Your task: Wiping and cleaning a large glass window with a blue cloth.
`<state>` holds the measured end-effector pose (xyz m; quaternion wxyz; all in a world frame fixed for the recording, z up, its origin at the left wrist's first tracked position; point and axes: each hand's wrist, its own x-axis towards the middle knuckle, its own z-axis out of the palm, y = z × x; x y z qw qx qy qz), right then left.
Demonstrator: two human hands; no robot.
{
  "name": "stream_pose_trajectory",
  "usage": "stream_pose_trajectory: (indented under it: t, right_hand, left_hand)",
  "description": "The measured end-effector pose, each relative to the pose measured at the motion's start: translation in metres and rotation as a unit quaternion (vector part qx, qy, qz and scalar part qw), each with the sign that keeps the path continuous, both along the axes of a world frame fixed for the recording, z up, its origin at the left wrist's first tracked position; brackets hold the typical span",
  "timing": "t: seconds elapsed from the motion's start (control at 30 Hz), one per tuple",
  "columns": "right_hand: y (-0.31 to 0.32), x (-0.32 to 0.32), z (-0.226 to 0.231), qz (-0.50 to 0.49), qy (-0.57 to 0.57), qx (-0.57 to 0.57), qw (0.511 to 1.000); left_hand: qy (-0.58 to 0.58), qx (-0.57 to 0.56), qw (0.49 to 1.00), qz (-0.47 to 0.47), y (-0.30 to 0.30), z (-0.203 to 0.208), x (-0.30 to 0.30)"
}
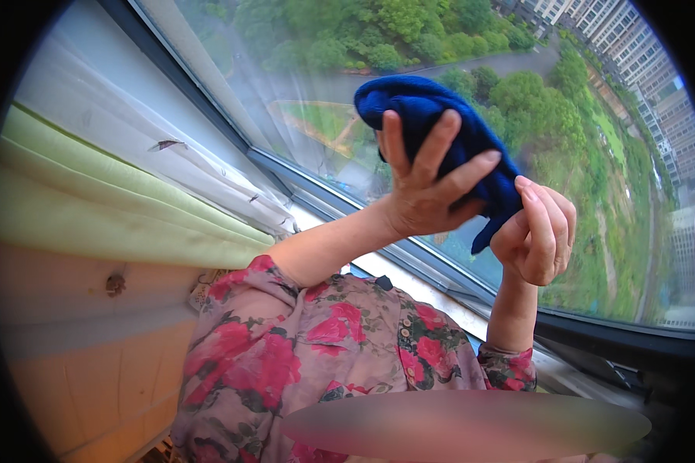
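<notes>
A folded deep-blue cloth [417, 100] is held up between my two hands, in front of the window glass [316, 62]. My left hand [432, 181] supports it from the near side, its fingers spread over the folds; the thumb cannot be clearly made out. At the cloth's lower right edge, my right hand [539, 235] pinches the fabric between thumb and fingertips, with the other fingers curled in. One loose corner of the cloth hangs down between the hands. I cannot tell whether the cloth touches the glass.
A dark window frame [340, 197] runs diagonally beneath my arms, with a pale sill [455, 309] beside it. Light-green and white sheer curtains [131, 189] hang at the left. Below them is an orange-brown panelled surface [93, 386]. Trees and tall buildings show through the glass.
</notes>
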<state>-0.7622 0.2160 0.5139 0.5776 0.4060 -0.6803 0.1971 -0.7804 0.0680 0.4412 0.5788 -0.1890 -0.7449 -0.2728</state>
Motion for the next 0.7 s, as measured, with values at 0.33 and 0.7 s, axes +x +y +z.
stream_pose_trajectory:
  t: [0.33,0.7]
  right_hand:
    - [0.003,0.005,0.001,-0.007,-0.012,-0.002,1.0]
    - [0.001,0.008,0.003,-0.001,-0.005,0.009,1.0]
  left_hand:
    - [0.042,-0.171,0.983,0.056,-0.053,-0.071,-0.023]
    - [0.066,-0.111,0.988,0.082,-0.053,-0.004,-0.037]
